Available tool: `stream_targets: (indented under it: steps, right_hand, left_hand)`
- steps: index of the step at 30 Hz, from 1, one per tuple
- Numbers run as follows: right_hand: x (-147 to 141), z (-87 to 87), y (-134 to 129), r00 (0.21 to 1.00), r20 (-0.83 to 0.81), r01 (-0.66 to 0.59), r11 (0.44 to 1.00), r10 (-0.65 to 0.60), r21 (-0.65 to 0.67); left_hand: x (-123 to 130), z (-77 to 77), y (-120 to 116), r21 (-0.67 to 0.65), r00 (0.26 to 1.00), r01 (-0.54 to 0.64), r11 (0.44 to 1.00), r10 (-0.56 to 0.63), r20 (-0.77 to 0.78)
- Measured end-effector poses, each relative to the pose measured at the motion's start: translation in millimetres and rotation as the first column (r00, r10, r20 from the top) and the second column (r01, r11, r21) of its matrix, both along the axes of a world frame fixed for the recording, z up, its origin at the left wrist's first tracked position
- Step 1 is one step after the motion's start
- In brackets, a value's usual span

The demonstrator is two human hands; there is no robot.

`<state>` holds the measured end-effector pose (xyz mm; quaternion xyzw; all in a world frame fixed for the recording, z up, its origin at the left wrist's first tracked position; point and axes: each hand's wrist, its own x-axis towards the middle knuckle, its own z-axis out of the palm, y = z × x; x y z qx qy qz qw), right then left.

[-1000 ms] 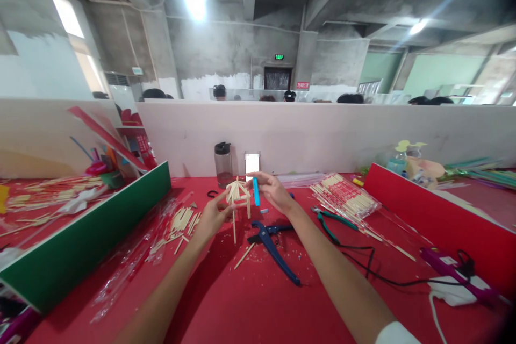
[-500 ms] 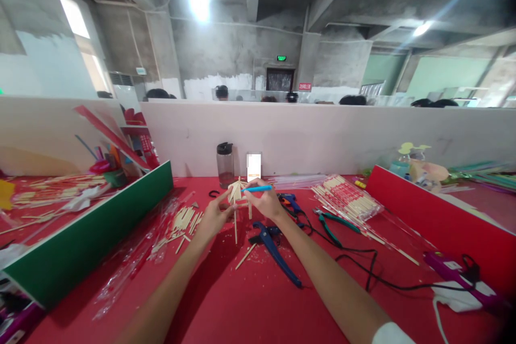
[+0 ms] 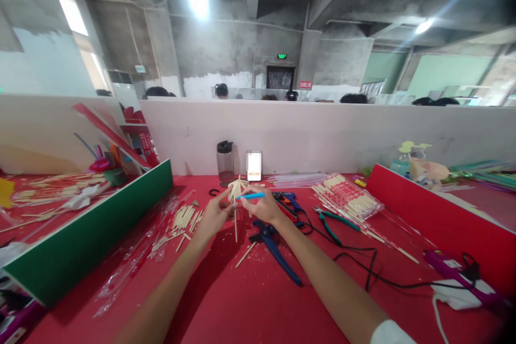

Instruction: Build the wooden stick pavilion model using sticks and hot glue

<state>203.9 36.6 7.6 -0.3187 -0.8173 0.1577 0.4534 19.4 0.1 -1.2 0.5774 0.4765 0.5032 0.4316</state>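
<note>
My left hand [image 3: 216,215] pinches a small structure of pale wooden sticks [image 3: 235,191], with a peaked top and a long stick reaching down. In my right hand [image 3: 264,207] is a blue pen [image 3: 255,195], its tip pointing left at the structure; whether it touches is too small to tell. Part of the structure is hidden behind my right fingers. Just below lies a blue-handled cutter [image 3: 282,263], beside a loose stick [image 3: 245,255]. Short cut sticks [image 3: 184,219] are heaped left of my left hand.
A water bottle [image 3: 225,164] and a lit phone [image 3: 254,165] stand at the back. To the right are a blue glue gun [image 3: 293,202], green-handled pliers [image 3: 341,220], bundled sticks [image 3: 349,198] and black cable [image 3: 374,269]. A green board [image 3: 92,231] and red board [image 3: 435,215] flank the table.
My right hand has brought the pen slightly left and down, to a lower part of the stick structure. My left hand keeps its hold almost in place.
</note>
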Motion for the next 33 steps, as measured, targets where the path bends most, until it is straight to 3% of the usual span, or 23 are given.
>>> stream_targets:
  steps: [17,24,33]
  right_hand:
    - [-3,4.5,-4,0.999,0.035,0.027,1.000,-0.027,-0.006]
    - [-3,0.6,-1,0.999,-0.044,-0.012,0.998,0.015,0.056]
    - [-3,1.0,-2,0.998,-0.058,-0.019,0.999,0.021,0.034]
  left_hand:
    - [-2,-6.1,4,0.012,1.000,0.001,1.000,-0.001,0.000]
    - [-3,-9.0,6,0.022,1.000,0.004,1.000,-0.004,-0.011]
    - [-5,-11.4,8,0.032,1.000,0.013,0.999,-0.012,-0.019]
